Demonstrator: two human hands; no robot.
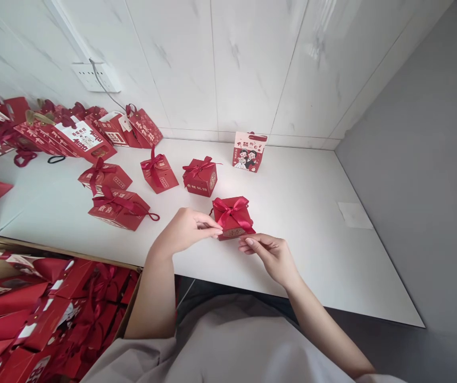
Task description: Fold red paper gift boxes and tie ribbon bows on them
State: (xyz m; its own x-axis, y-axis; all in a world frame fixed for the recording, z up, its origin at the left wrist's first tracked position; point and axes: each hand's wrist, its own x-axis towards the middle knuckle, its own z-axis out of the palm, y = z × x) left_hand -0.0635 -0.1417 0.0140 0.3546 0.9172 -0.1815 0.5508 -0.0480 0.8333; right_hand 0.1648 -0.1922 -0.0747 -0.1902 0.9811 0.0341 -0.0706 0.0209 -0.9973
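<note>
A small red gift box (pixel 233 217) with a red ribbon bow on top stands on the white table (pixel 312 223) just in front of me. My left hand (pixel 186 230) has its fingers pinched together against the box's lower left edge. My right hand (pixel 270 254) curls below the box's lower right corner, its fingertips touching the front face. Several more red ribboned boxes (pixel 200 176) stand further back on the table.
A box printed with a cartoon couple (pixel 249 151) stands by the tiled wall. Flat red boxes and bags (pixel 76 135) pile at the back left under a wall socket (pixel 96 77). A cardboard carton of folded red boxes (pixel 44 314) sits at my lower left.
</note>
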